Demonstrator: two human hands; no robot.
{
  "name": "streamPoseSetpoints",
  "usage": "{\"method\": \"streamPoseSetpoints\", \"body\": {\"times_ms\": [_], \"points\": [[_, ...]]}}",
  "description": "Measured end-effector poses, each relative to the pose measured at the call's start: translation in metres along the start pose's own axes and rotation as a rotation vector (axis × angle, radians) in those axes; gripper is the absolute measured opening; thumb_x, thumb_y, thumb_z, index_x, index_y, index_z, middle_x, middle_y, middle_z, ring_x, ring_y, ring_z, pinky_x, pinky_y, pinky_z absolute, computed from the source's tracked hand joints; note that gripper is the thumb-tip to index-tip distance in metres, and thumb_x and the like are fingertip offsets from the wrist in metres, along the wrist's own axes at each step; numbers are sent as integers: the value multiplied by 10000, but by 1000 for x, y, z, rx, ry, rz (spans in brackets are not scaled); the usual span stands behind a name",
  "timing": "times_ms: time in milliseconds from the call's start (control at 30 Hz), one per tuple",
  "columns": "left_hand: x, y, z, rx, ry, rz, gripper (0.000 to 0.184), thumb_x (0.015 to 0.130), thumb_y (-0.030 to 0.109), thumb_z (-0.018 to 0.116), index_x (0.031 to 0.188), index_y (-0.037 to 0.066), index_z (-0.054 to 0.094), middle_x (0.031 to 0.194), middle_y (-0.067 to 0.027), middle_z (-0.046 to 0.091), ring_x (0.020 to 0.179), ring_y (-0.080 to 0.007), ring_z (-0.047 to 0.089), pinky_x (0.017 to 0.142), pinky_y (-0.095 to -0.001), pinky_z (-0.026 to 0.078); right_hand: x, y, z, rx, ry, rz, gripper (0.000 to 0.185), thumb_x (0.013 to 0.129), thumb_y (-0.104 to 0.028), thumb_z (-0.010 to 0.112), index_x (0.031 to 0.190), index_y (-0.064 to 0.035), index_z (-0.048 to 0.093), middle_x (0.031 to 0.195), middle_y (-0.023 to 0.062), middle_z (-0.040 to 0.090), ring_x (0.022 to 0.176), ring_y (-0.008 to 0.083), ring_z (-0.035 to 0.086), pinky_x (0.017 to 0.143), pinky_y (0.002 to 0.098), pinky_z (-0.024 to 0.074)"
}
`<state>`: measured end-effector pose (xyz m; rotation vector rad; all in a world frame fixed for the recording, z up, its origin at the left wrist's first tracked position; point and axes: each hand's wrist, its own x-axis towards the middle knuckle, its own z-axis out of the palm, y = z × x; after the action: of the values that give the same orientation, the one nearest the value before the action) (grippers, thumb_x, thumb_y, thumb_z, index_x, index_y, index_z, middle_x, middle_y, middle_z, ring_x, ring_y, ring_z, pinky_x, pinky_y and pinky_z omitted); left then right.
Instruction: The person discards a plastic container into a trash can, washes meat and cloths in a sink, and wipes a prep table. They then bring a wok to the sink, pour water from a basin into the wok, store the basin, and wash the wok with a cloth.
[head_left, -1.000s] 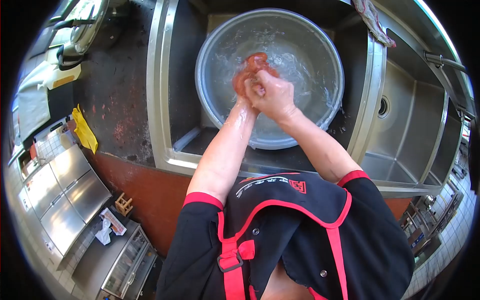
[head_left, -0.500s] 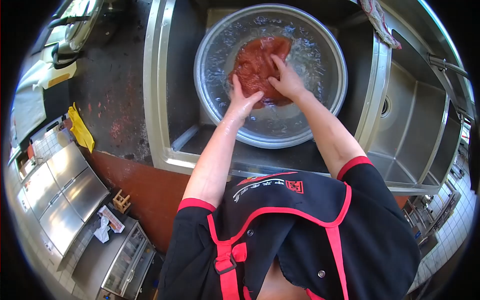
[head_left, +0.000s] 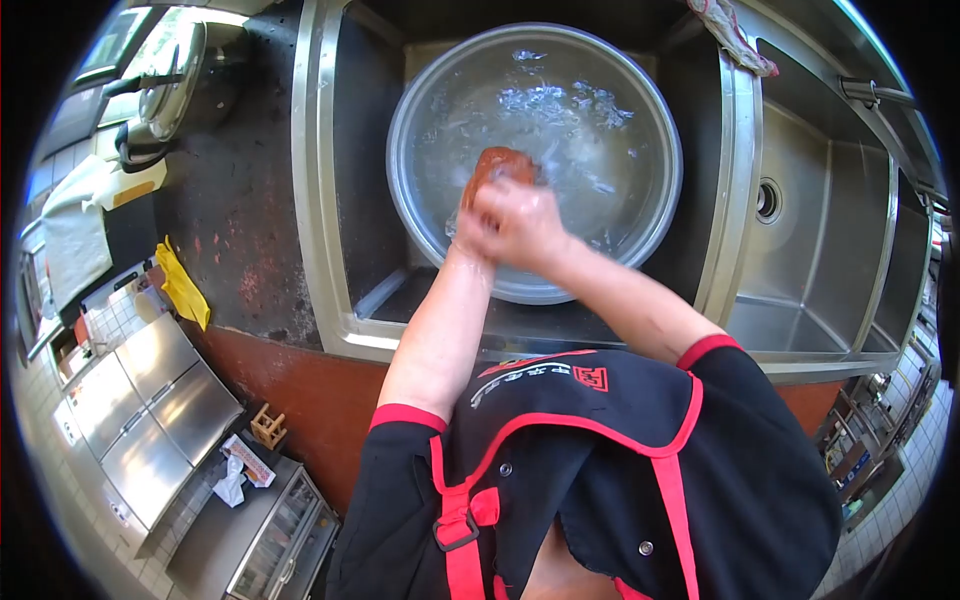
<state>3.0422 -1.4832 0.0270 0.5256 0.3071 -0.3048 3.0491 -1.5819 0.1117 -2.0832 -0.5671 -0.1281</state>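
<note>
A wet reddish-brown cloth [head_left: 503, 163], bunched into a small bundle, sticks up from between my two hands. Both hands press together over the near part of a large round metal basin [head_left: 672, 165] of water. My right hand [head_left: 525, 218] is closed around the cloth from the right, its fingers smeared by motion. My left hand [head_left: 473, 228] grips it from below and to the left, mostly covered by the right one. The water [head_left: 590, 150] looks rippled, with bubbles and bright reflections beyond the hands.
The basin stands in a steel sink [head_left: 365, 180]. To the right lies a second sink bowl with a drain [head_left: 767, 200]; a whitish rag [head_left: 733, 35] hangs over the divider. A dark worktop [head_left: 245, 190] with a yellow cloth [head_left: 181, 285] at its edge is on the left.
The cloth was spread in the water under both hands; now it is gathered into a tight bundle. My hands have come together and moved toward my body.
</note>
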Motion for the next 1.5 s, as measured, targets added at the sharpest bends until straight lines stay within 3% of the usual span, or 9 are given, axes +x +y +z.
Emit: {"method": "streamPoseSetpoints", "body": {"times_ms": [200,433,600,767,933,1033,1167,1367,1500], "points": [[5,9,34,145,272,31,496,816,270,561,1257,92,419,1235,-95,484,1195,-251,427,1012,-440,323,16,149,2,-230,-38,736,439,901,-449,366,966,-106,631,930,193,640,881,410,596,796,478,461],[-13,54,13,232,582,-64,903,756,432,629,1460,273,86,1527,-48,0,1388,-345,-38,975,-725,45,-32,134,-7,-499,-195,415,482,831,-349,587,1174,-23,498,1068,232,603,999,369,576,850,410,452],[-16,24,43,296,392,-395,974,762,654,556,1458,281,-14,1503,-39,-202,1368,-361,-166,951,-752,29,-19,127,-9,325,-65,764,467,738,-217,680,1127,-26,505,938,143,615,883,259,600,768,355,478],[15,11,40,117,255,-404,836,719,795,420,1213,123,476,1058,-85,554,929,-217,567,803,-348,489,10,7,-58,603,-195,615,247,698,-105,647,915,-39,547,736,43,581,679,126,565,622,287,463],[8,22,56,88,256,-212,315,875,393,549,1041,126,544,931,-52,578,819,-208,563,707,-347,486,4,-34,-47,226,-207,-3,165,695,-148,680,751,-61,551,673,113,572,602,285,594,550,370,480],[25,15,34,19,-63,5,340,903,279,506,1180,82,528,1081,-93,576,957,-235,575,844,-389,476,11,9,-17,65,100,15,179,713,-182,680,685,-93,529,618,96,573,538,282,589,483,353,477],[21,24,44,52,465,-121,313,895,258,527,1138,60,532,1099,-108,589,961,-249,590,856,-402,481,28,49,-8,-109,60,381,200,799,-287,611,790,-88,595,725,174,609,695,321,624,628,407,499],[-7,62,10,139,439,-38,561,832,313,598,1328,165,382,1397,-88,366,1324,-318,269,1054,-609,145,7,176,-9,368,169,621,468,818,-329,621,1195,-73,514,1081,191,591,1065,363,539,880,399,445],[-15,71,10,398,685,-51,871,749,367,674,1441,143,195,1428,-146,282,1296,-317,269,1017,-595,191,-23,139,-17,-344,-229,461,547,763,-325,673,1224,-85,504,1072,202,598,1068,364,543,873,434,454]]}}
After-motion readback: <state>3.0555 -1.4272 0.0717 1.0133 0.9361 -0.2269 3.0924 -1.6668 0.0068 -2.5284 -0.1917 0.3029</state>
